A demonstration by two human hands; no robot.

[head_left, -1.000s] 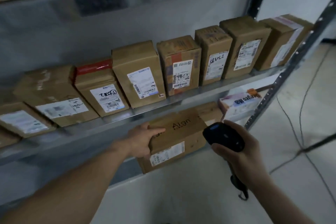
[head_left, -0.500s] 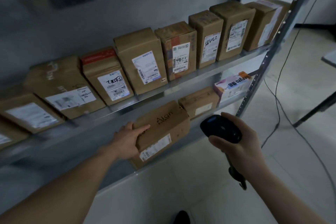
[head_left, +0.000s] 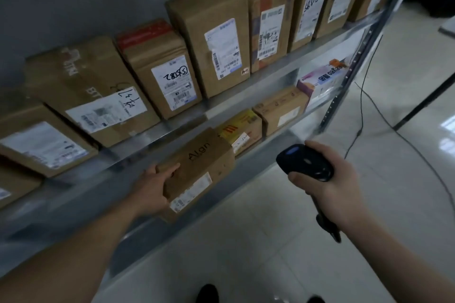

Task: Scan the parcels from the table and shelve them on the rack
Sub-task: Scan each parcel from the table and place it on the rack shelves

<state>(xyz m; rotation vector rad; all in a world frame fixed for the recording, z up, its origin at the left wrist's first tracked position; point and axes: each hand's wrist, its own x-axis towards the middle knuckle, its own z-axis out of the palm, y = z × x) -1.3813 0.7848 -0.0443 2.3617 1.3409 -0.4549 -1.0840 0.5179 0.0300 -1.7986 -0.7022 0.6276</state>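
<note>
One step in hand, apparently: shelving the brown cardboard parcel (head_left: 197, 170) marked "Algn", tilted half over the front lip of the grey metal rack (head_left: 258, 155), lower shelf, white label outward. Gripped at its near end by curled fingers of the left hand (head_left: 152, 187); black handheld scanner (head_left: 305, 162) clasped in the right hand (head_left: 327, 184). Next, likely: push in beside the yellow-printed box (head_left: 241, 130), then release.

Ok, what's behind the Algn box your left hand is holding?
Only the lower shelf shows there, with a yellow-printed box just to its right. The Algn box, the left hand and the shelf above cover whatever sits directly behind it.
</note>
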